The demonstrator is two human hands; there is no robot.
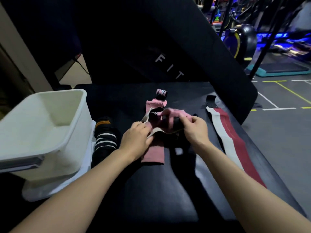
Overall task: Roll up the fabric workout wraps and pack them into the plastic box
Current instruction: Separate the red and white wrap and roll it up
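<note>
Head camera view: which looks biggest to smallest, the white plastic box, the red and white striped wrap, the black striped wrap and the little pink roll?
1. White plastic box, though it sits near the camera.
2. Red and white striped wrap, laid out flat.
3. Black striped wrap, bunched beside the box.
4. Little pink roll, farthest away, so likely shrunk by distance.

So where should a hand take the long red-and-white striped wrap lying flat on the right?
Pinch the long red-and-white striped fabric wrap at its far end, by the black tab, coming from above: it lies flat and unrolled, so rolling starts from an end.
</note>
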